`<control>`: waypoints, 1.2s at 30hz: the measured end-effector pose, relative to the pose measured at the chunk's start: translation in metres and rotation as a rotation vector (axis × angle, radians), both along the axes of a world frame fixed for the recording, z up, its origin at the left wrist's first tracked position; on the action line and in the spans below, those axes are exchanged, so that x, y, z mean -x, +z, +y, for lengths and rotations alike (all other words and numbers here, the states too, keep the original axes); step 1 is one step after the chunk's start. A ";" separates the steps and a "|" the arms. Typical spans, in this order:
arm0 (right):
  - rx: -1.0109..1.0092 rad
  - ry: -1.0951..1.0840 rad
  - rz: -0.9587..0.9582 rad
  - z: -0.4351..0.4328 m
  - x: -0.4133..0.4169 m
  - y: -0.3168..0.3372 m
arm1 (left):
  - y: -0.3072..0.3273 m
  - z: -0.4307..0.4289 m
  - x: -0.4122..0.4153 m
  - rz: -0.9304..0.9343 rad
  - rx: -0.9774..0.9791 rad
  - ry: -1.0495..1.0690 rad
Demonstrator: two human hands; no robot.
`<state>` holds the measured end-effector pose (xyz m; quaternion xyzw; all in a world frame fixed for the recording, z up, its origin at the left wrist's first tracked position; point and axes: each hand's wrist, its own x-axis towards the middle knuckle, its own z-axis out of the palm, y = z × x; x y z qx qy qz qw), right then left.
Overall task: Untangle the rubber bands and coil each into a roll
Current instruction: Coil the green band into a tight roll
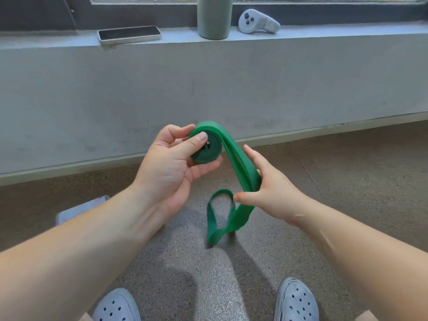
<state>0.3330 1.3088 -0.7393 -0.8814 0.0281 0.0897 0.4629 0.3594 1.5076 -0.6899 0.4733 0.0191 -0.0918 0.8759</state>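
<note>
A wide green rubber band (234,156) is partly wound into a flat roll (208,148). My left hand (171,165) grips that roll, thumb pressed on its face and fingers curled under and behind it. From the roll's top the doubled band runs down to the right into my right hand (271,186), which holds it between thumb and fingers. Below that hand the loose end hangs as a loop (220,216) above the floor.
A grey wall with a sill stands ahead; on the sill lie a phone (129,34), a grey-green bottle (214,17) and a white controller (258,22). A pale flat object (76,210) lies on the speckled floor at left. My two grey clogs (115,306) show at the bottom.
</note>
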 end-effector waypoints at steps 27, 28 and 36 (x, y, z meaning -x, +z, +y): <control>-0.304 0.190 -0.265 0.013 0.005 0.050 | 0.000 -0.002 0.019 -0.125 -0.025 -0.141; -0.335 0.176 -0.284 0.014 0.006 0.048 | 0.001 -0.001 0.018 -0.128 -0.033 -0.135; -0.349 0.128 -0.308 0.005 0.003 0.046 | -0.001 0.004 0.016 -0.099 -0.127 -0.117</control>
